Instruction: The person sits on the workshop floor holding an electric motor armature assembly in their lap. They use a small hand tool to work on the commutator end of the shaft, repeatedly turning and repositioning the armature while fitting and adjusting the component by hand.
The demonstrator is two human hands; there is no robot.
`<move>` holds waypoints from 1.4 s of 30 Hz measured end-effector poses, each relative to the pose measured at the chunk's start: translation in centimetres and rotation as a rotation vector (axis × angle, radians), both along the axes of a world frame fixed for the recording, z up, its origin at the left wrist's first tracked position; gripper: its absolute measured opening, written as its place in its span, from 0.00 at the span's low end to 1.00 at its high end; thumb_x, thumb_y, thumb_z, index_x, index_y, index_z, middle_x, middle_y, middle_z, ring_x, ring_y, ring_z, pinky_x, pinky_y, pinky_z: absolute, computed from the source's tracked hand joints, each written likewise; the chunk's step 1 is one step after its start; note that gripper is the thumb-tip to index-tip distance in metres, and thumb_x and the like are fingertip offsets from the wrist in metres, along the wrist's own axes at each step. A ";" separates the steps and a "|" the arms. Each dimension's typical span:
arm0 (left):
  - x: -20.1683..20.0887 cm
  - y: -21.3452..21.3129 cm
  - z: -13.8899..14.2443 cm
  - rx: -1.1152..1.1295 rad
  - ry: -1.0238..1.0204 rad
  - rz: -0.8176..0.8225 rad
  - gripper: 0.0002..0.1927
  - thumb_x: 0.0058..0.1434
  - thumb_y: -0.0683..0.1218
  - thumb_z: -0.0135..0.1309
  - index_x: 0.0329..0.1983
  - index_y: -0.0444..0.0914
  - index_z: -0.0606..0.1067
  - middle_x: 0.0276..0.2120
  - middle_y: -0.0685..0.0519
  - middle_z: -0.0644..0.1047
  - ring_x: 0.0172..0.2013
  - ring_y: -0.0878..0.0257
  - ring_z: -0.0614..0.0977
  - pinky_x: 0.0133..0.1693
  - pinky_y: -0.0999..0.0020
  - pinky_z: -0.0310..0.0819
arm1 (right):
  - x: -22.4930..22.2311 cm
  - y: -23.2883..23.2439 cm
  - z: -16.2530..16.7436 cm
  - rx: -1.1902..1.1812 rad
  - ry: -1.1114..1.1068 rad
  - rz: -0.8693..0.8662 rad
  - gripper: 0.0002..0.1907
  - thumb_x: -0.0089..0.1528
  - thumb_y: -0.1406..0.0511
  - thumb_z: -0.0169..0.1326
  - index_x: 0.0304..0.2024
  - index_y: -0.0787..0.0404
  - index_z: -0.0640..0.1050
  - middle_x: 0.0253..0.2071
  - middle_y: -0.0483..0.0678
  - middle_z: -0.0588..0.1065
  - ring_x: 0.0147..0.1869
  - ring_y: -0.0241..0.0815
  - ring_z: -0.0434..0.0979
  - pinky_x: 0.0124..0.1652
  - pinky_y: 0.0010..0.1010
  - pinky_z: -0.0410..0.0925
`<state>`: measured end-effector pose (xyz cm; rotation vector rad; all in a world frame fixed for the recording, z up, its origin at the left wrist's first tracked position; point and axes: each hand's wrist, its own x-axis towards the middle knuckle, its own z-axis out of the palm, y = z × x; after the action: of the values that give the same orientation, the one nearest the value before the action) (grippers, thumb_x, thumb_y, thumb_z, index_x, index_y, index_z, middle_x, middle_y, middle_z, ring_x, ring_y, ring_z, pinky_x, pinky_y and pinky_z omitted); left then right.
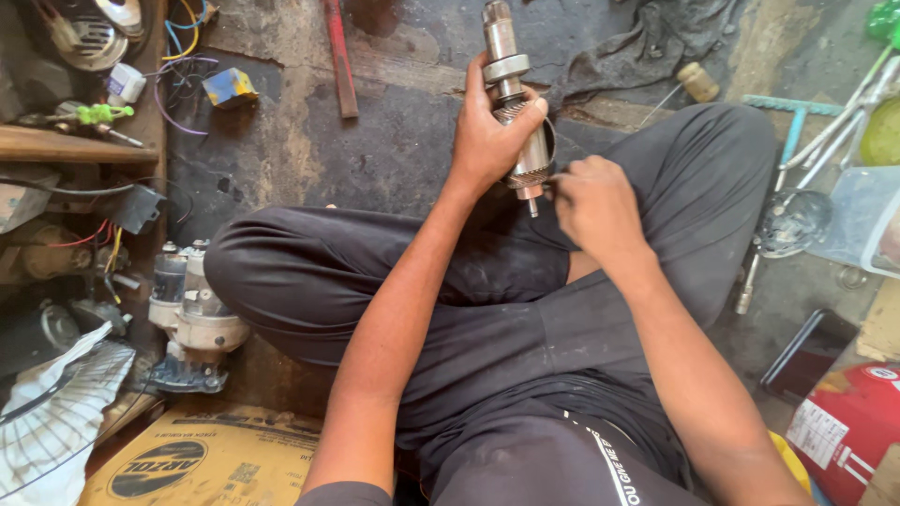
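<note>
I see the grey steel shaft with its toothed pinion and collar [513, 103] held upright above the crossed legs in dark trousers [450, 281], over the stained concrete floor [309, 141]. My left hand [492, 136] wraps its middle, fingers curled tight and thumb across the gear. My right hand [595, 201] pinches something small at the shaft's thin lower tip; what it is, I cannot tell. The part looks heavy, rigid and probably greasy, so I judge the broad barrel the safest hold. A starter motor body [192, 314] sits left, a crumpled grey rag [656, 42] beyond.
</note>
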<state>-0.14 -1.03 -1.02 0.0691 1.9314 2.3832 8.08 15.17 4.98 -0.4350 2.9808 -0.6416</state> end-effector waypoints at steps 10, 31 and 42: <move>0.0 -0.1 0.2 -0.013 -0.006 0.009 0.36 0.61 0.42 0.62 0.69 0.36 0.58 0.37 0.53 0.79 0.39 0.67 0.82 0.44 0.67 0.80 | 3.5 -0.9 8.0 -0.399 -0.052 -0.181 0.14 0.72 0.68 0.49 0.55 0.69 0.78 0.37 0.56 0.71 0.41 0.53 0.73 0.42 0.40 0.67; 0.1 -0.3 0.8 -0.023 -0.010 0.001 0.36 0.62 0.43 0.63 0.69 0.37 0.58 0.37 0.54 0.80 0.39 0.67 0.82 0.43 0.68 0.80 | 4.1 -3.5 4.0 -0.623 -0.086 -0.400 0.05 0.68 0.74 0.55 0.45 0.69 0.78 0.21 0.43 0.68 0.24 0.25 0.59 0.24 0.23 0.55; 0.5 -0.2 1.0 -0.017 -0.004 0.012 0.35 0.63 0.44 0.63 0.69 0.36 0.59 0.38 0.54 0.80 0.39 0.67 0.82 0.45 0.67 0.79 | 5.8 -4.2 3.4 -0.753 -0.107 -0.462 0.04 0.70 0.73 0.53 0.46 0.70 0.75 0.26 0.40 0.69 0.28 0.22 0.61 0.26 0.21 0.56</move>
<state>0.36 -1.21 -0.04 0.0516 1.9556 2.3716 13.84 10.95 8.37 0.2802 2.6326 -1.7645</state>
